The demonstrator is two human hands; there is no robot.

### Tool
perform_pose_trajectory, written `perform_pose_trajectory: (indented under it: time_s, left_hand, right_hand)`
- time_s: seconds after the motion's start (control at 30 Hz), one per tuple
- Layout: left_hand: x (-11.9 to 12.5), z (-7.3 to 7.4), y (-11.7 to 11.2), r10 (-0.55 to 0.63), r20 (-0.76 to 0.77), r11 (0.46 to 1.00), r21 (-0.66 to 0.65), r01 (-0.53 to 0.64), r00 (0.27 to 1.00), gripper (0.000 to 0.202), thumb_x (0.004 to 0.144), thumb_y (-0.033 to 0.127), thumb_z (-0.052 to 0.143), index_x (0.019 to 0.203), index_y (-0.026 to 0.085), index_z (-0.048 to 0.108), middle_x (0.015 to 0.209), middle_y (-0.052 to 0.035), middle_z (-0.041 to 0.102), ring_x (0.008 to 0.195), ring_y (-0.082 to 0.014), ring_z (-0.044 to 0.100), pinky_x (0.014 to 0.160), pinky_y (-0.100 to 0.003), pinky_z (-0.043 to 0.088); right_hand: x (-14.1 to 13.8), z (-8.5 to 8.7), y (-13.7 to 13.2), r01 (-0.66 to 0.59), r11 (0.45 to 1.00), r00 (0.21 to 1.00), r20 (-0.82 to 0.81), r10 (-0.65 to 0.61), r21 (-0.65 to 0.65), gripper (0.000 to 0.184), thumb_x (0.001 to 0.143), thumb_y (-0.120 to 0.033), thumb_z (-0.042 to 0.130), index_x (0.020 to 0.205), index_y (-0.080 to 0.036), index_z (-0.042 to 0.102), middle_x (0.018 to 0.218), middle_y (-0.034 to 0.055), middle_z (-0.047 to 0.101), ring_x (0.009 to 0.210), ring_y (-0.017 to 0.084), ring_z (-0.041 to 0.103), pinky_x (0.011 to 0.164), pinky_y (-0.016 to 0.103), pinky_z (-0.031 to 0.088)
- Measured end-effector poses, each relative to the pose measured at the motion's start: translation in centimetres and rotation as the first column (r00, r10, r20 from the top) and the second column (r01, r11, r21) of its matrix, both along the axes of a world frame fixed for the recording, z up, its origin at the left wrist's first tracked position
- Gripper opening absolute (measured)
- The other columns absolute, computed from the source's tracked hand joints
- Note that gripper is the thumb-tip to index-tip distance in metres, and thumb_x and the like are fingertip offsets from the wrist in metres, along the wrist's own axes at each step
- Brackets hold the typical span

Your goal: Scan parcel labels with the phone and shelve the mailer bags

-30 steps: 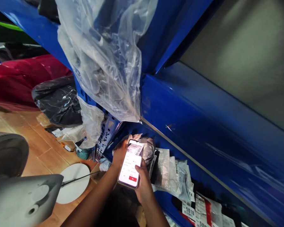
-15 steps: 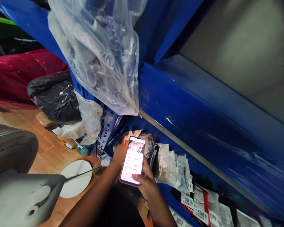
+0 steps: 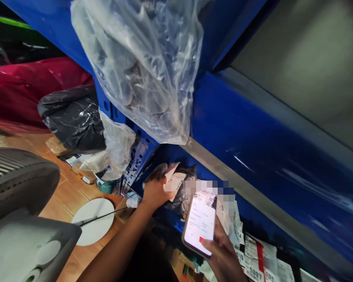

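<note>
- i see the left hand fingers holding a white-labelled grey plastic parcel
- right hand fingers grip a lit rectangular smartphone near it
- seemingly phone entry; next calls for a steady press

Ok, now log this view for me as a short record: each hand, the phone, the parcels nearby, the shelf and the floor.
Left hand: at a white label by a dark parcel; grip unclear
Right hand: holding the phone
Phone screen: lit, thumb at a red patch
Parcels nearby: wrapped, one tagged 5007
Shelf: blue metal, clear plastic bag hanging in front
Floor: brown, white disc on it
</note>
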State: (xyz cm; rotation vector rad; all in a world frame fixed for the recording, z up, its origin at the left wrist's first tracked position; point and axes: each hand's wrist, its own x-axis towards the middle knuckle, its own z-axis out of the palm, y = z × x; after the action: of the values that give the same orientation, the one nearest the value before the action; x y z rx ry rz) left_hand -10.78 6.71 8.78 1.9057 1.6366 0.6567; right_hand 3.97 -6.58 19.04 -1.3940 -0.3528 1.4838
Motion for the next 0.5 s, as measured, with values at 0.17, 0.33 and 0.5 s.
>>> perform_pose_trajectory:
  time_s: [0.17, 0.33, 0.5]
  left_hand:
    - [-0.1, 0.2, 0.0, -0.016, -0.027, 1.0, -0.02, 0.016, 1.0, 0.04, 0.062, 0.049, 0.07, 0.089, 0.02, 0.065, 0.114, -0.0105, 0.061, 0.103, -0.0281, 0.059, 0.088, -0.037, 0.048]
    - [0.0, 0.3, -0.1, -0.029, -0.055, 0.998, -0.056, 0.025, 0.998, 0.042, 0.063, 0.05, 0.07, 0.092, 0.021, 0.064, 0.121, -0.0116, 0.058, 0.106, -0.0293, 0.057, 0.091, -0.039, 0.046]
    - [-0.7, -0.1, 0.0, -0.115, 0.19, 0.991, -0.053, 0.127, 0.975, 0.056, 0.075, 0.056, 0.058, 0.119, 0.02, 0.055, 0.126, -0.0115, 0.056, 0.117, -0.0271, 0.052, 0.1, -0.04, 0.041]
  right_hand:
    - [0.6, 1.0, -0.4, 0.101, 0.994, 0.991, 0.093, -0.097, -0.036, 0.092, 0.057, -0.017, 0.077, 0.14, -0.029, 0.039, 0.114, 0.0068, 0.072, 0.112, 0.033, 0.061, 0.098, 0.049, 0.045]
    - [0.5, 1.4, -0.4, 0.076, 0.993, 0.991, 0.115, -0.065, -0.091, 0.078, 0.058, -0.019, 0.077, 0.131, -0.031, 0.052, 0.109, 0.0039, 0.074, 0.111, 0.031, 0.063, 0.098, 0.046, 0.046]
    - [1.4, 0.3, -0.8, 0.033, 0.999, 0.999, -0.013, -0.034, -0.028, 0.072, 0.06, -0.018, 0.075, 0.127, -0.033, 0.054, 0.109, 0.0029, 0.074, 0.11, 0.03, 0.063, 0.1, 0.048, 0.044]
